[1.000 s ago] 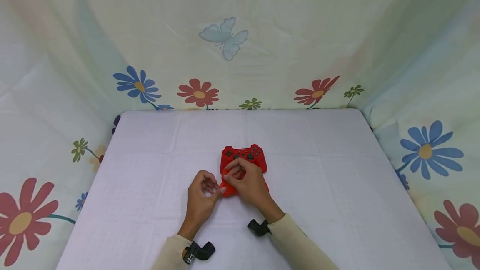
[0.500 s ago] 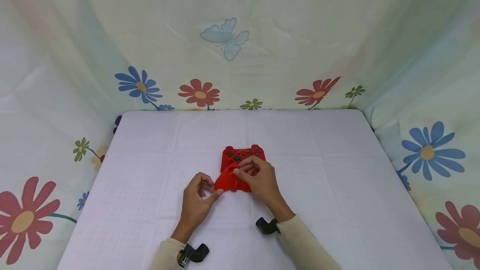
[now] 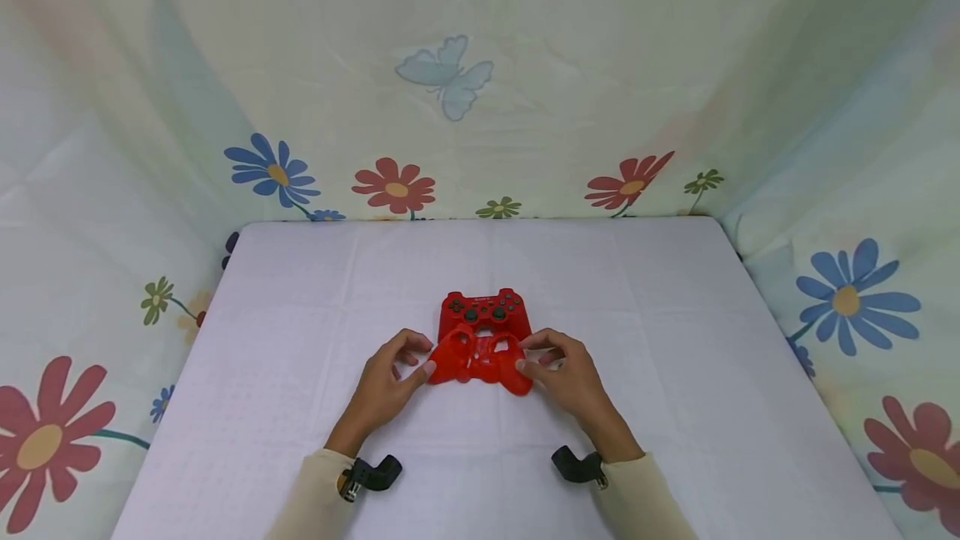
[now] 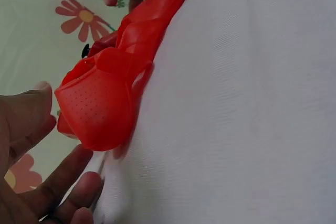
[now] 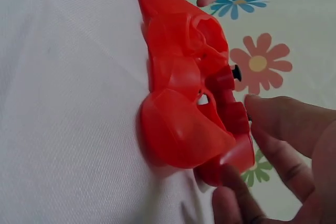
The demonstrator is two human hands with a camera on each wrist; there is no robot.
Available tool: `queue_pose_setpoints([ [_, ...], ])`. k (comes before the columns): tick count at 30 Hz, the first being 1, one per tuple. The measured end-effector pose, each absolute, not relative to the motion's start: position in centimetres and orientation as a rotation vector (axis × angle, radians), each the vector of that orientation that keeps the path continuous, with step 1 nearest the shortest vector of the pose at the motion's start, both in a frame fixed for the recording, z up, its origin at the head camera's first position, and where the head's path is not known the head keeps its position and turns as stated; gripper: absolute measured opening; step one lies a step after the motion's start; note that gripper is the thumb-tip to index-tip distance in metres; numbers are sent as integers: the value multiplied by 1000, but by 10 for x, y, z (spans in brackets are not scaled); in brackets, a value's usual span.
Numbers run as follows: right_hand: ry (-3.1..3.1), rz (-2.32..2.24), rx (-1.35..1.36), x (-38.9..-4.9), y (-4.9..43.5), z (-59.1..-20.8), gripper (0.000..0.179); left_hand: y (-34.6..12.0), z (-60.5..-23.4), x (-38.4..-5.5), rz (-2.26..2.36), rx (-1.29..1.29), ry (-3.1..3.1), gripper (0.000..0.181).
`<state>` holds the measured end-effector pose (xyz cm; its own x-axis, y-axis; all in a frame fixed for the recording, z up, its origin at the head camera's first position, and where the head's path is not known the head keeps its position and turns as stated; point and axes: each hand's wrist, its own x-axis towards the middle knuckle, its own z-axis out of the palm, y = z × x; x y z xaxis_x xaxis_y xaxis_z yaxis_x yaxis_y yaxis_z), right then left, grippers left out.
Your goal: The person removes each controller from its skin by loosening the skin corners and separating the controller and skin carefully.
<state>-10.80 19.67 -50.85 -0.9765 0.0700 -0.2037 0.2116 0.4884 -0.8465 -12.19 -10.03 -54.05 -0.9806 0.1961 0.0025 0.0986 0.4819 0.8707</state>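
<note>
A soft red controller cover with holes lies on the table, in front of a red game controller and overlapping its near part. My left hand is at the cover's left end, fingers spread; in the left wrist view the fingertips are right at the cover's dotted, rounded end. At the other end is my right hand, thumb and fingers loosely bent by the cover's right grip. In the right wrist view the right thumb is beside the controller's edge, apart from the cover's rounded end.
The table has a white cloth. Behind and at the sides hangs a curtain printed with flowers and a butterfly. A small black camera is strapped at the left wrist, another black camera at the right.
The cover, bunched up between the hands earlier, now lies spread out in front of the controller. My right hand has moved right to its end; my left hand has shifted slightly left.
</note>
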Motion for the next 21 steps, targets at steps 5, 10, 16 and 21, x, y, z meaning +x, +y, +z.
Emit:
queue_pose_setpoints([
  [5, 2507, -1438, 215, -103, 200, -509, 20, -99, -535, -135, 1477, 375, 2507, 30],
  [10, 2484, -1434, 114, -104, 197, -512, 15, -99, -533, -142, 1407, 446, 2450, 27],
  [16, 2453, -1458, 80, -107, 196, -516, 16, -97, -533, -142, 1419, 523, 2385, 33],
  [21, 2451, -1469, 128, -107, 197, -518, 20, -97, -535, -140, 1522, 588, 2375, 32],
])
